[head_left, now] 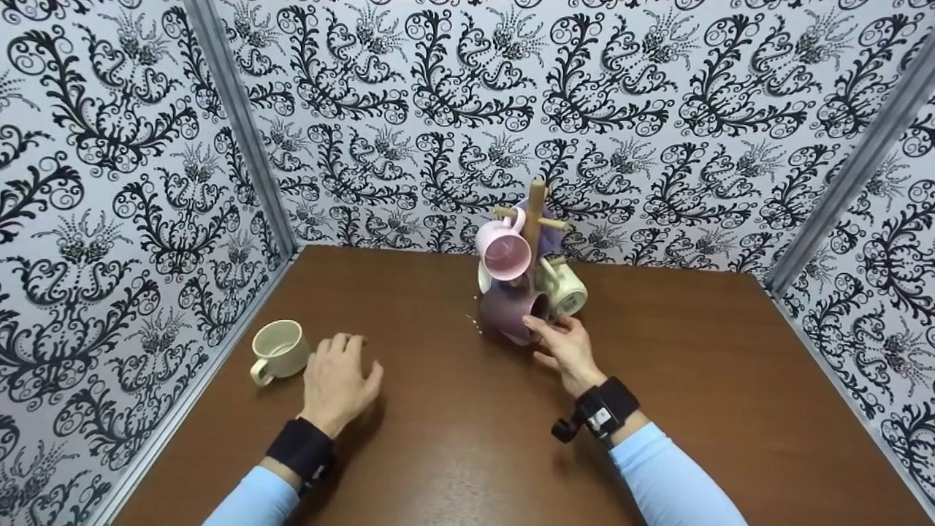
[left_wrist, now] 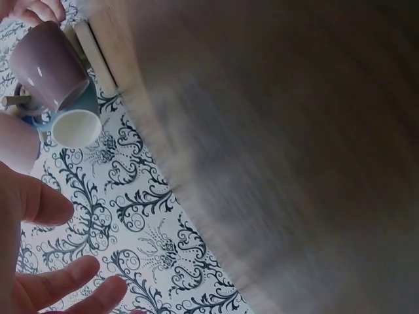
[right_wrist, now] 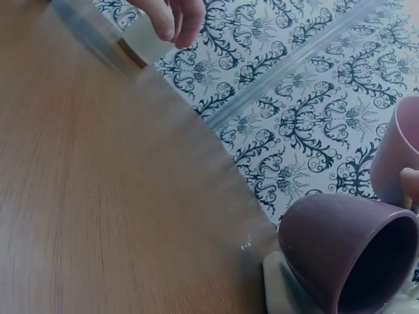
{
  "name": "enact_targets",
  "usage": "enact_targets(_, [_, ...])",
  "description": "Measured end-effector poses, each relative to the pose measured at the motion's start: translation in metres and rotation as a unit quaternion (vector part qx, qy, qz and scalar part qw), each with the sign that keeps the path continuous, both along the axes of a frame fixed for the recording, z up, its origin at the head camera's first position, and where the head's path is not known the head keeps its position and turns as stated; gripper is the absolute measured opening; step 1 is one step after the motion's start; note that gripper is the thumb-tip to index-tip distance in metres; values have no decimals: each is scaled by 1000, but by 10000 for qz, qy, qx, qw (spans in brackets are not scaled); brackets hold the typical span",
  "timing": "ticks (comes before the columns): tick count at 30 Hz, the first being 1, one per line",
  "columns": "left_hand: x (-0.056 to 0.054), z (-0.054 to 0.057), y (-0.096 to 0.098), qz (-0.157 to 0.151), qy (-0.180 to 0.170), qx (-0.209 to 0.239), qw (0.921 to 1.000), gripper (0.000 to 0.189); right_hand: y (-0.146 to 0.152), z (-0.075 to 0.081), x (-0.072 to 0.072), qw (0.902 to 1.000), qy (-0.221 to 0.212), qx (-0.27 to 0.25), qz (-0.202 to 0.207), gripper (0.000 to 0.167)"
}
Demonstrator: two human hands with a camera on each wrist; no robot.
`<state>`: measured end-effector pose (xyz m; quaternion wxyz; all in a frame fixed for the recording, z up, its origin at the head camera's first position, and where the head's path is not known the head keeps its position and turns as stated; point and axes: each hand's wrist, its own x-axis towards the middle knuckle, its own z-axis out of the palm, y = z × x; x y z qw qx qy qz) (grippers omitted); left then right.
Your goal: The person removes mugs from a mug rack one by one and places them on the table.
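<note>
Head view: with my left hand [head_left: 337, 381] spread, my right hand [head_left: 571, 351] touches the glossy mauve mug [head_left: 505, 313] low on the wooden stand [head_left: 537, 199], pinching or not I cannot tell, and a sideways nudge could dislodge it.

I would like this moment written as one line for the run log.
Left hand: beside cream mug on table | Right hand: at purple mug, grip unclear | Rack: pink mug, green mug hanging
</note>
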<state>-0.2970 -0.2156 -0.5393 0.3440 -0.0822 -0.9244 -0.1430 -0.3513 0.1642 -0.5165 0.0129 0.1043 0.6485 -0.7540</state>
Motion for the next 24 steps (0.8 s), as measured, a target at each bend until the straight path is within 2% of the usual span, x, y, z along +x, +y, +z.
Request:
enact_targets(5, [1,3,4,-39,15,-42,10000,36,-8,-1,-8,9999,-36,-46,89,99])
enact_targets(11, [3,6,8,-48,-149,21,9999,34,-15,-5,-15,9993,36,379,32,89])
enact_targets(15, [3,6,10,-72,-244,80,9996,33,-18,-6,-19,9983,35,585,-50,90])
enact_targets(18, [3,5,11,-144,-470,61,9988,30,-19,-8,-21,9973,29,718,-119,93])
enact_targets(24, [6,4,15,-327,-1209,-108,9921,29,-18,-8,-19,9953,122,820,-497,97])
